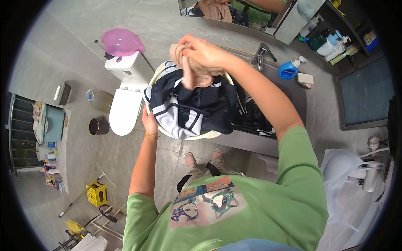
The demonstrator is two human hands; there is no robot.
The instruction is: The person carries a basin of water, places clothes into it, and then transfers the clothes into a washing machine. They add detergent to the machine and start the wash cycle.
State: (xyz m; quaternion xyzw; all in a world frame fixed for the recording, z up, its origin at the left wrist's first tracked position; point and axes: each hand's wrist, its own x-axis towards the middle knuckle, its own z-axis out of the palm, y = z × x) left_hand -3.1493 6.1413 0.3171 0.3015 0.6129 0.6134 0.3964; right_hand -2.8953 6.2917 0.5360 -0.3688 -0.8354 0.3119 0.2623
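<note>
A cream plastic basin (211, 135) is heaped with navy and white striped clothes (201, 106). My left hand (149, 121) grips the basin's left rim from outside. Above the heap, my right hand (201, 51) holds a bunched beige-pink cloth (197, 75), whose lower end hangs onto or just over the clothes. To the basin's right, more dark clothes (252, 116) with white stripes lie in the grey washbasin, partly hidden by my right forearm.
A chrome faucet (261, 56), a blue pump bottle (288, 69) and a soap box (305, 79) are at the counter's back right. A white toilet (126, 111) stands at left, with a pink basin (122, 42) on its tank. A mirror (226, 14) hangs above.
</note>
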